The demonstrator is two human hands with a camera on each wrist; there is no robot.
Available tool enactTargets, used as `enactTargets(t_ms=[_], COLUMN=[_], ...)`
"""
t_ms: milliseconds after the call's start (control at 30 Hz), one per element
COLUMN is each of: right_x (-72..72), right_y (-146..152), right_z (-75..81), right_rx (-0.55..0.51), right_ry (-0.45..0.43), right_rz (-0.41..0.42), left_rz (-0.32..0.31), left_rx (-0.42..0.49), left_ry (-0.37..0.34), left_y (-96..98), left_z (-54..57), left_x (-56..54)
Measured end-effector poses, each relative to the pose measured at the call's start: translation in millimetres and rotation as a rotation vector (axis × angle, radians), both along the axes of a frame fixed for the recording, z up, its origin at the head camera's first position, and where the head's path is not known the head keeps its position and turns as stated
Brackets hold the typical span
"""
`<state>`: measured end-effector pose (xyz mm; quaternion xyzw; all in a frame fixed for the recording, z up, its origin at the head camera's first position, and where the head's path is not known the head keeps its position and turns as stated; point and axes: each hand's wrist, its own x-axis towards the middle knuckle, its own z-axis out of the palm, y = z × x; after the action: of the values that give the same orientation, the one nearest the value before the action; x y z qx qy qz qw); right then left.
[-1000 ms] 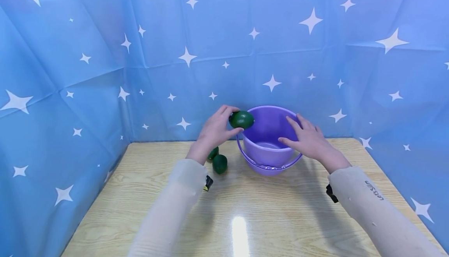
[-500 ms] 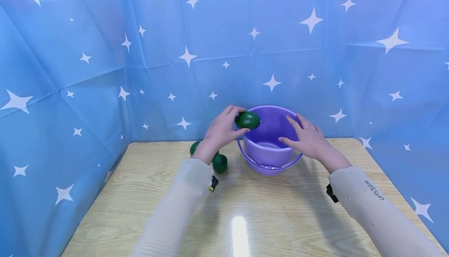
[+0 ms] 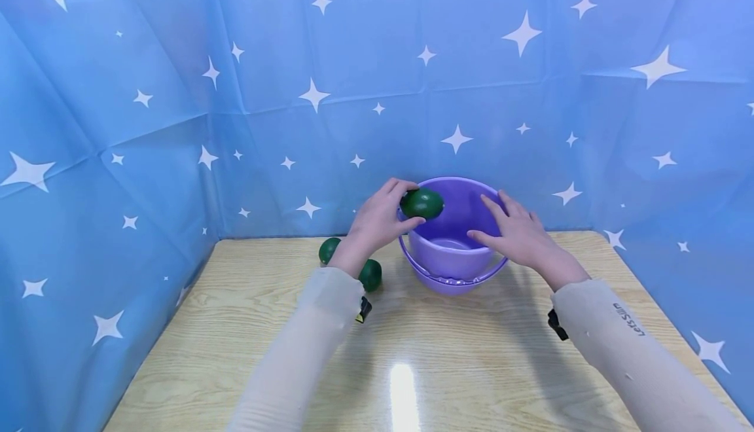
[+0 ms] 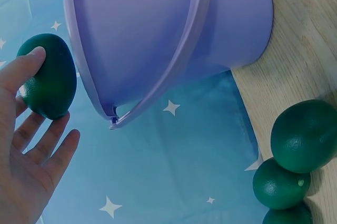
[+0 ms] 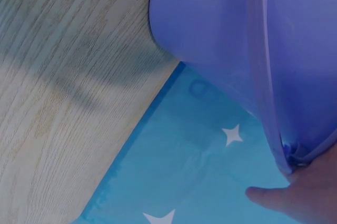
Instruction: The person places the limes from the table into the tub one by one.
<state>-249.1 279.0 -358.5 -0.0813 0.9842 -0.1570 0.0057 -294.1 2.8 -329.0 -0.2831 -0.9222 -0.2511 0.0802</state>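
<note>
My left hand pinches a dark green egg-shaped fruit between thumb and fingers, at the left rim of a purple bucket. In the left wrist view the held fruit is beside the bucket's rim, the lower fingers spread loose. My right hand is at the bucket's right rim, its fingers spread and fairly straight. In the right wrist view that hand is right at the rim by the handle joint, with the thumb sticking out. The bucket's handle hangs down its near side.
Several more green fruits lie close together on the wooden table, left of the bucket; the left wrist partly hides them in the head view. A blue starred cloth rises behind the table and along its sides.
My left hand has moved right with the green fruit, from beside the bucket to over its left rim. The right hand and the bucket have stayed put.
</note>
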Motion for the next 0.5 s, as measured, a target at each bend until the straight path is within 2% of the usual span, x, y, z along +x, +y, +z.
enactTargets(t_ms=[500], right_x=[-1.1], right_y=[0.9], right_z=[-1.2], right_rx=[0.005], right_ry=[0.002], right_rz=[0.004], left_rz=[-0.015], left_rx=[-0.002], left_ry=[0.014], left_y=[5.2], left_z=[-2.2], left_x=[1.1])
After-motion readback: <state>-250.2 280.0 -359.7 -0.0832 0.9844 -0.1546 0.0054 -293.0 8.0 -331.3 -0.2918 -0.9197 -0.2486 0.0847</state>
